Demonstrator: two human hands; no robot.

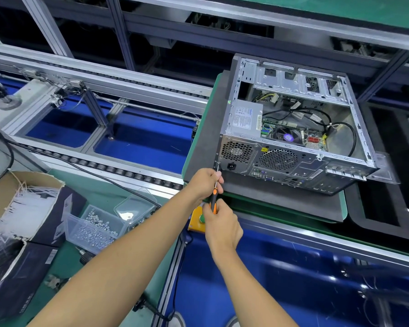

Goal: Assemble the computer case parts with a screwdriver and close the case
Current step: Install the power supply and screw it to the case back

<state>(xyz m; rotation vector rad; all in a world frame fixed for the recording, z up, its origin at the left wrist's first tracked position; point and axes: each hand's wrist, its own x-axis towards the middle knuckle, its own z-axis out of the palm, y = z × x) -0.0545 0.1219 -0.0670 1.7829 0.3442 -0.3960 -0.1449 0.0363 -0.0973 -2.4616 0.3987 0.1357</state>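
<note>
An open computer case (293, 161) lies on its side on a dark foam mat (281, 197), its side panel off, with the board, cables and power supply (246, 119) showing. A screwdriver (214, 199) with an orange and black handle points up at the case's lower left rear corner. My left hand (204, 182) pinches the shaft near the tip. My right hand (220, 225) grips the handle from below. The tip meets the rear panel beside the power socket.
A clear plastic box of screws (92, 230) sits at the left on the green bench (128, 192). Cardboard boxes (21, 208) with white ties stand further left. A yellow button box (196, 220) lies under my hands. A roller conveyor (104, 90) runs behind.
</note>
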